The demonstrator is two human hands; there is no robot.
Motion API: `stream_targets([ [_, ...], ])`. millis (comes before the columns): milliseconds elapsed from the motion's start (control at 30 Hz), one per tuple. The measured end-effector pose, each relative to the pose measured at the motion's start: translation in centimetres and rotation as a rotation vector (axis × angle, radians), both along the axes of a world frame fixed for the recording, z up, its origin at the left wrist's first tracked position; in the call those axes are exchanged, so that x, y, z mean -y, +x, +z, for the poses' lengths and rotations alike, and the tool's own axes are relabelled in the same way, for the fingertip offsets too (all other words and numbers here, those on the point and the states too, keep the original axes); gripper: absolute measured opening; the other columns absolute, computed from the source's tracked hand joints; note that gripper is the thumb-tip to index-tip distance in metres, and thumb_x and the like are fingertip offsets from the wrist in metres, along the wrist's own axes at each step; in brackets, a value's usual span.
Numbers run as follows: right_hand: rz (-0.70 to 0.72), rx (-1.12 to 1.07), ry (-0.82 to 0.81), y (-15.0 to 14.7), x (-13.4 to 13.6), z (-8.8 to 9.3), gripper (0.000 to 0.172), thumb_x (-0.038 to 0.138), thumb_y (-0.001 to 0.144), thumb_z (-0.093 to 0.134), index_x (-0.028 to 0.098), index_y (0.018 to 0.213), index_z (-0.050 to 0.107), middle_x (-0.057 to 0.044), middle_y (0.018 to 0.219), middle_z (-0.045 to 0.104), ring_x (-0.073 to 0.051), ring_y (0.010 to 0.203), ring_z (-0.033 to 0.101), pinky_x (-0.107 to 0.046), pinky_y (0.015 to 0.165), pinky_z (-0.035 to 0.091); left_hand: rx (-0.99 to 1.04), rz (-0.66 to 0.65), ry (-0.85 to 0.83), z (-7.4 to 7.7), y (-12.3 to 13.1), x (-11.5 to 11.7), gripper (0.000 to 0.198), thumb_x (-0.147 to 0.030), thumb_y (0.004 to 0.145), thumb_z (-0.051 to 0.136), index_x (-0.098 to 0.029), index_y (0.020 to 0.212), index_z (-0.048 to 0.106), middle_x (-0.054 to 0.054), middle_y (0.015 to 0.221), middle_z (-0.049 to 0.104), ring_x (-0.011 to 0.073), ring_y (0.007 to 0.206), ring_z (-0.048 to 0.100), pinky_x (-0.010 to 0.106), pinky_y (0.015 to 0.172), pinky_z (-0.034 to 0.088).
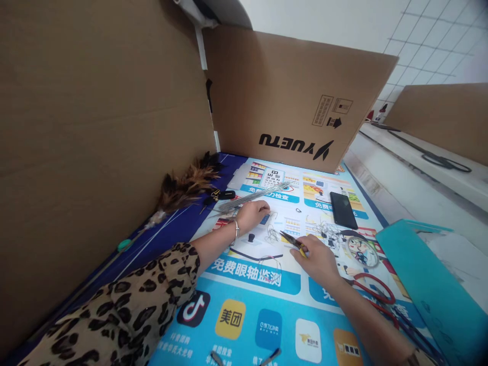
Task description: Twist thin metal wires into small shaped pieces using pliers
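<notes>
Yellow-handled needle-nose pliers (293,241) gripped in the curled right hand (315,255), left hand (252,216) loosely pinched, its hold unclear, thin wires (272,234) between.

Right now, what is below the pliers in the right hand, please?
Below the pliers, the printed mat shows; whatever the right hand covers cannot be seen.

1. Across the surface (290,323), your left fingers (264,207) lie left of the pliers (293,241) in your right fingers (310,243).
2. Beyond your left hand: the wire bundle (255,196).
3. Left of that: the feather duster (186,183).
4. Beyond your right hand: the phone (343,210); to its right, the round dish (363,252).
5. Behind everything: the cardboard panel (293,96).
</notes>
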State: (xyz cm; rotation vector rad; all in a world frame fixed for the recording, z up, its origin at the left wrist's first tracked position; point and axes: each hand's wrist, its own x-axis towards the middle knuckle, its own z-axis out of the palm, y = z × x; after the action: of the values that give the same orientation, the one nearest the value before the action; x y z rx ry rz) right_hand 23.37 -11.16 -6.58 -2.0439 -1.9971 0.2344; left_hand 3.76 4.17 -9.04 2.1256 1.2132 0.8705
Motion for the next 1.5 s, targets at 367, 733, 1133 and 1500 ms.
stream_targets([
  [367, 0.009, 0.011, 0.028, 0.0, -0.1, -0.3, 0.031, 0.044, 0.078, 0.048, 0.025, 0.100, 0.057, -0.001, 0.090, 0.056, -0.016, 0.083, 0.052, -0.023, 0.063, 0.033, -0.058, 0.003, -0.010, 0.5, -0.6, -0.4, 0.021, -0.028, 0.080, 0.045, -0.018, 0.081, 0.064, 0.001, 0.070, 0.065, 0.0119, 0.061, 0.057, 0.022, 0.061, 0.042],
  [733, -0.003, -0.024, 0.024, 0.2, -0.1, -0.3, 0.031, 0.044, 0.076, 0.050, 0.025, 0.099, 0.058, -0.002, 0.089, 0.057, -0.016, 0.081, 0.052, -0.023, 0.062, 0.034, -0.213, 0.018, 0.076, 3.0, -1.4, 0.8, 0.022, -0.028, 0.080, 0.046, -0.020, 0.084, 0.066, 0.003, 0.083, 0.067, 0.0159, 0.080, 0.059, 0.023, 0.071, 0.043],
  [1133, -0.023, -0.086, 0.036, 0.4, -0.2, 0.0, 0.030, 0.043, 0.075, 0.051, 0.024, 0.096, 0.058, -0.002, 0.088, 0.056, -0.016, 0.080, 0.052, -0.023, 0.063, 0.036, -0.352, -0.388, 0.075, 3.1, -0.6, 3.2, 0.021, -0.029, 0.074, 0.052, -0.022, 0.089, 0.065, 0.003, 0.087, 0.064, 0.0159, 0.079, 0.056, 0.023, 0.073, 0.041],
  [1500, -0.013, -0.080, 0.028, 0.2, -0.1, 0.0, 0.029, 0.042, 0.075, 0.052, 0.024, 0.097, 0.057, -0.002, 0.089, 0.056, -0.016, 0.080, 0.052, -0.023, 0.064, 0.035, -0.493, -0.322, 0.146, 3.7, -0.7, 4.1, 0.021, -0.034, 0.076, 0.050, -0.020, 0.087, 0.063, 0.005, 0.085, 0.063, 0.0179, 0.076, 0.056, 0.025, 0.066, 0.038],
])
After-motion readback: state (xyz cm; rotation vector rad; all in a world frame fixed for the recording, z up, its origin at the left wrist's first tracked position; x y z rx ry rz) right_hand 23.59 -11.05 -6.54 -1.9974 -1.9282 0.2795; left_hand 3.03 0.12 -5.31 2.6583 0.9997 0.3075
